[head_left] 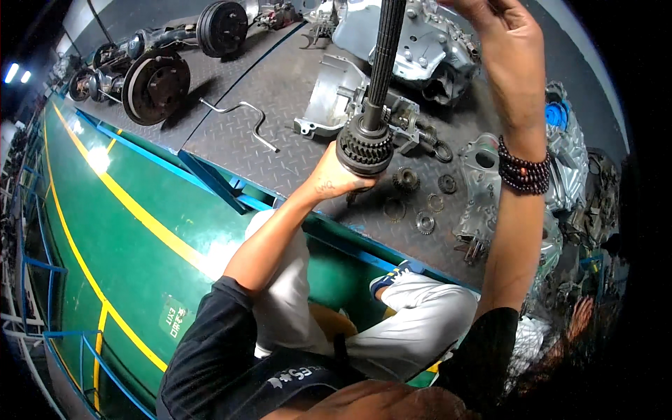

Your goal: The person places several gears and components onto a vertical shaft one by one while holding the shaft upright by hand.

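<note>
My left hand [334, 175] is wrapped around the lower end of a gear shaft [372, 112], just below its gear cluster. Its dark splined upper part rises past the top edge of the view. My right hand [507, 31] is raised at the top, right of the shaft, with a beaded bracelet at the wrist. Its fingers are bent, but the picture cuts off the tips and whatever they hold. Behind the shaft sits an open metal housing [325, 98]. Loose gears [406, 180] and bearing rings [425, 222] lie near my left hand.
A bent metal rod [255, 126] lies on the checkered steel bench [234, 164]. Axle assemblies with a brake drum [155, 86] stand far left. A large silver gearbox casing [420, 49] is at the back. More castings [483, 189] line the right, where another person's hand [579, 318] shows.
</note>
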Demonstrator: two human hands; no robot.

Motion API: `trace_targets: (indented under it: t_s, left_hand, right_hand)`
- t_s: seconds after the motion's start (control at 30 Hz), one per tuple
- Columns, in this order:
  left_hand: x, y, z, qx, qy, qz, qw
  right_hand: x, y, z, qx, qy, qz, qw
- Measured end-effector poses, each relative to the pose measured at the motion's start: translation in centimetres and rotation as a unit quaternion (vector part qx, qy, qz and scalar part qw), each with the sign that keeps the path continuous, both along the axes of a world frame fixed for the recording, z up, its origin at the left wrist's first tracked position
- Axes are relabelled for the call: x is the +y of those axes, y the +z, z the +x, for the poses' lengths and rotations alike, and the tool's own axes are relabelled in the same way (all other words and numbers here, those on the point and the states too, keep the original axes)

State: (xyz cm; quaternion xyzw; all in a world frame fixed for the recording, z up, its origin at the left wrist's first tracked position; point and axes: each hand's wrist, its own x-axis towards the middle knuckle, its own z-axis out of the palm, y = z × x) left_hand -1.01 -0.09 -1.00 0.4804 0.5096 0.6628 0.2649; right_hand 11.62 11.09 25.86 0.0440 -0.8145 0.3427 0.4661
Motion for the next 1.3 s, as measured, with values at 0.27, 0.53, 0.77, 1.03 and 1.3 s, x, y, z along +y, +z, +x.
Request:
trace_targets:
  t_s: [0.27, 0.53, 0.77, 1.03, 1.3]
  left_hand:
    - [-0.1, 1.6, 1.1, 0.008, 0.014, -0.007, 1.0]
    - [0.7, 1.3, 1.5, 0.024, 0.007, 0.019, 1.0]
    - [0.5, 1.4, 1.9, 0.046, -0.009, -0.005, 0.999]
    - [0.4, 1.1, 1.4, 0.044, -0.012, -0.026, 0.999]
    - [0.3, 1.4, 1.7, 0.052, 0.01, -0.021, 0.998]
  right_hand:
    - [-2.1, 3.8, 0.7, -0.127, 0.086, 0.063, 0.986]
    - [2.9, -5.8, -1.9, 0.018, 0.207, -0.114, 0.971]
    - [-1.9, -0.6, -1.4, 0.195, 0.323, -0.228, 0.897]
    - [-2.8, -3.0, -2.6, 0.247, 0.209, -0.268, 0.908]
    - [0.1, -4.2, -4.5, 0.266, 0.188, -0.162, 0.931]
